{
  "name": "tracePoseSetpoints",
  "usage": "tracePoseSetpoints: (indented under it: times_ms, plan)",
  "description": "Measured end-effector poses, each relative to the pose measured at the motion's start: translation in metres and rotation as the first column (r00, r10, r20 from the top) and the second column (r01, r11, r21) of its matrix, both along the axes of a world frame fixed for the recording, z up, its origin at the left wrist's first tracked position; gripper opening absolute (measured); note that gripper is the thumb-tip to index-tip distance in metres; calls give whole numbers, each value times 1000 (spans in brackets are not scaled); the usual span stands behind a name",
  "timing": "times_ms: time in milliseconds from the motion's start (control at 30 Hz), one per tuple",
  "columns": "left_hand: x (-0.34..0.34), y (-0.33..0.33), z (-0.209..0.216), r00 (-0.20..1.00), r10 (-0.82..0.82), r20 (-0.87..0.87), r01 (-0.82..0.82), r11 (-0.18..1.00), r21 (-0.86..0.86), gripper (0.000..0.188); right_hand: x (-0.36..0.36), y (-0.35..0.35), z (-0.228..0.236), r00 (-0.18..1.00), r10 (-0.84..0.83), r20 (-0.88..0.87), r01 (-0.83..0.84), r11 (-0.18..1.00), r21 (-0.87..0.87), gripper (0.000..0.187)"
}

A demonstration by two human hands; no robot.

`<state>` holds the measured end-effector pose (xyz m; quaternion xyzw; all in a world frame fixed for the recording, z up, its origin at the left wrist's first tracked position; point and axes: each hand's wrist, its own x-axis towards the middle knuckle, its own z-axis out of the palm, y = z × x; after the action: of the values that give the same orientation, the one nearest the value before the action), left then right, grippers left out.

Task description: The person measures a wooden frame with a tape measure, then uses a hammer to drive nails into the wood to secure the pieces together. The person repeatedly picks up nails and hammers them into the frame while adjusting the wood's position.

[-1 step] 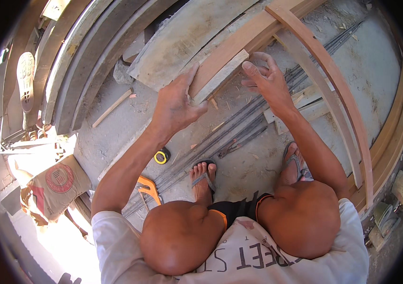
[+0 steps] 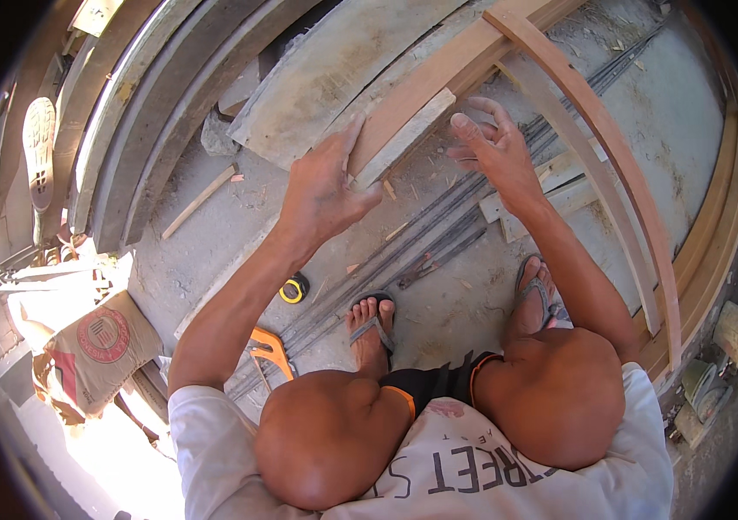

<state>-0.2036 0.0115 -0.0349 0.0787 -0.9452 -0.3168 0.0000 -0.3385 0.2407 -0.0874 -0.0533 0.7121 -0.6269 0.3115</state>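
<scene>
My left hand (image 2: 324, 184) grips the near end of a reddish wooden plank (image 2: 412, 113). Its thumb presses on a short pale wood strip (image 2: 408, 134) lying along the plank's right edge. Beside the strip's far end, my right hand (image 2: 492, 147) is held with thumb and fingers apart and nothing visible in them. A curved reddish wooden piece (image 2: 598, 108) crosses over the far part of the plank and bends down to the right. Under it runs a second, paler curved piece (image 2: 572, 143).
Thin metal rods (image 2: 438, 234) run diagonally across the floor, with pliers (image 2: 417, 271) on them. A yellow-black tape measure (image 2: 294, 288) and an orange-framed saw (image 2: 272, 351) lie left of my feet. Curved boards (image 2: 157, 113) stand at upper left, above a paper sack (image 2: 100, 347).
My right hand has shifted slightly to the right, away from the strip's end. The left hand keeps its hold, and the view has moved a little.
</scene>
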Motion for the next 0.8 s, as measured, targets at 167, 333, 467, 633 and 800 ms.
tracePoseSetpoints:
  times_ms: [167,333,467,633,800]
  plan:
    - [-12,1,-7,999,-17,-39,17,1000,2,88,49,109,39,990,-141,-4,137,958,251,73]
    - [-6,13,-4,997,-18,-81,20,1000,21,79,210,258,79,742,-665,-84,617,627,476,70]
    - [-1,-1,-18,986,-94,-138,92,996,-19,77,350,337,94,419,-896,-147,797,286,531,69]
    - [-5,-4,-19,982,-184,-41,183,983,-34,78,490,344,62,218,-976,-20,777,161,609,54]
    - [-18,-8,-25,987,-157,39,161,981,-110,80,576,321,-48,588,-792,-163,488,187,852,45]
